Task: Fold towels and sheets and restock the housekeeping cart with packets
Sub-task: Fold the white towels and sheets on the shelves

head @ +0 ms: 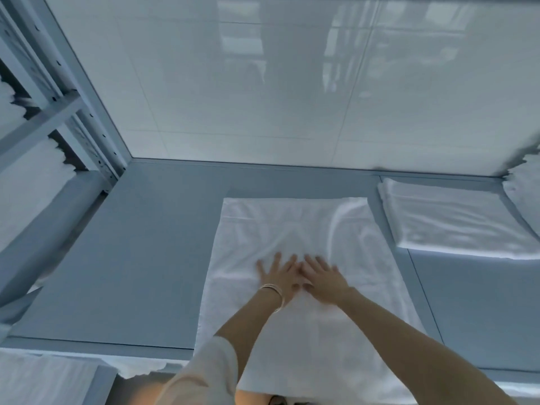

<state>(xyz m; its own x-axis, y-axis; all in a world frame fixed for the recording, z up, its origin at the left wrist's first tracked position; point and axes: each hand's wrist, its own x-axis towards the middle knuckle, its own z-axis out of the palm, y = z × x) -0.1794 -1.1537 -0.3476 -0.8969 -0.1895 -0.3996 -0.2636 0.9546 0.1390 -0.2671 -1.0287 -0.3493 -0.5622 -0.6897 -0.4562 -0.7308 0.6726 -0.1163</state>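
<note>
Head view: grey table (pixel 131 273) against glossy wall (pixel 263 83)

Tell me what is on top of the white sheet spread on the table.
Both hands, left hand and right hand, press flat on the sheet. The table beneath it is hidden.

A single wide-angle view from the person's head looks forward and steeply down, close over a grey table (pixel 140 258), taking in both forearms from the bottom edge. It faces a glossy wall (pixel 263 83); shelving (pixel 52 118) bends along the left edge.
</note>
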